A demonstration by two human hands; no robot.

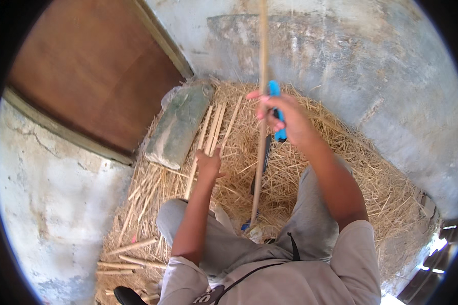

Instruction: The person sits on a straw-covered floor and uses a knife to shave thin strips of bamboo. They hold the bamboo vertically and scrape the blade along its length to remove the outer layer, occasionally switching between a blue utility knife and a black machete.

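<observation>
- Right hand: the grip grasps a blue tool; the long stick crosses at the fingers. Blur hides how firmly the stick is held.
- Left hand: fingers parted over the loose sticks, near the block. I cannot tell whether it touches them.
- Position: the long stick stands tilted, its lower end between the legs.
- Caution: one hand manages both tool and stick. A shared grip may let either slip or twist.
- Caution: a dark strip lies below the tool; from here I cannot tell whether it is a blade. If it is, a slip could cut the nearby leg.
- Caution: the wall rises just ahead. A careless swing could knock the stick's upper end.
- Caution: the straw looks loose underfoot. Sticks laid there may roll or scatter if brushed.
</observation>
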